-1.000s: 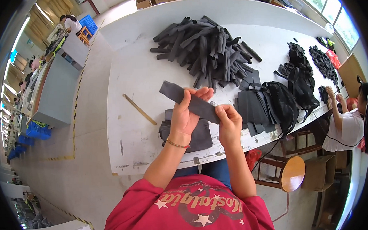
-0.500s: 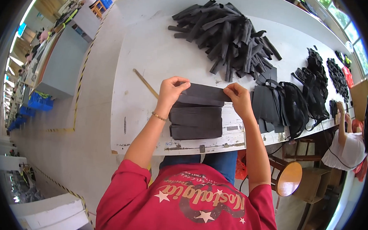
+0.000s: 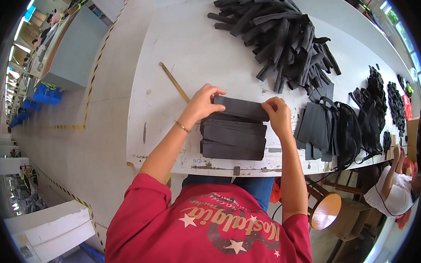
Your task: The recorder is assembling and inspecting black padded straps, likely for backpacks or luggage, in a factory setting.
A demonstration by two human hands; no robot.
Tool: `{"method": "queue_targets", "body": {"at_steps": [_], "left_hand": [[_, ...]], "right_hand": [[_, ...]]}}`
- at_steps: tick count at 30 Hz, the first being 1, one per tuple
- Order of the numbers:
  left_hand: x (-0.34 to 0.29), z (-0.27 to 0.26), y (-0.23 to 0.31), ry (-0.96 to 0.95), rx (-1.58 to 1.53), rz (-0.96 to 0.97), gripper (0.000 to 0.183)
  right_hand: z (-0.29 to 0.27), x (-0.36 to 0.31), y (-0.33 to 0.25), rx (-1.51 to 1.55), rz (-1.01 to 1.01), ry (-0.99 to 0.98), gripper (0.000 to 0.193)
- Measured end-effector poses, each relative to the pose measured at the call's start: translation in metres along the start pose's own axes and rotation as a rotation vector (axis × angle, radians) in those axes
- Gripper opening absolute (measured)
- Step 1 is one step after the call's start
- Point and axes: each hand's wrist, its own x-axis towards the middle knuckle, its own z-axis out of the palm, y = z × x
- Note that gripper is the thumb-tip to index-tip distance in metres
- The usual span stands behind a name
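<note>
A long white worktable runs through a factory hall, with grey benches and blue crates at ten o'clock. A person in a red shirt holds a flat black fabric strip by its two ends: the left hand has fingers curled over the nine o'clock end, the right hand pinches the three o'clock end. The strip lies just above a neat stack of matching strips near the table's front edge. The step in hand looks like laying the piece squarely onto the stack; the next move calls for matching the edges before letting go. Half a second earlier the strip sat higher and less aligned. A heap of loose black strips lies at one o'clock, a thin wooden stick at eleven, folded black pieces at three.
</note>
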Motion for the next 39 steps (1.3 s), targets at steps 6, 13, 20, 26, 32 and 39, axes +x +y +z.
{"method": "queue_targets", "body": {"at_steps": [6,13,20,26,32,39], "left_hand": [[0.005,0.000,-0.005,0.008,0.034,0.066,0.040],[0.007,0.011,-0.004,0.048,0.103,0.372,0.040],[0.028,0.014,-0.019,-0.145,0.170,0.291,0.032],[0.025,0.010,-0.012,-0.156,0.174,0.205,0.029],[0.065,0.013,0.029,-0.060,0.008,0.214,0.026],[0.109,0.086,0.051,-0.196,-0.641,-0.183,0.035]], "right_hand": [[0.001,0.004,0.008,0.035,-0.032,-0.039,0.015],[0.005,0.000,0.016,-0.012,-0.087,-0.018,0.015],[0.008,0.005,0.018,-0.013,-0.064,-0.064,0.019],[0.003,0.001,0.020,-0.013,-0.051,-0.103,0.020],[-0.015,0.026,0.037,-0.143,0.113,0.332,0.027],[-0.001,0.025,0.026,0.027,0.077,0.187,0.013]]}}
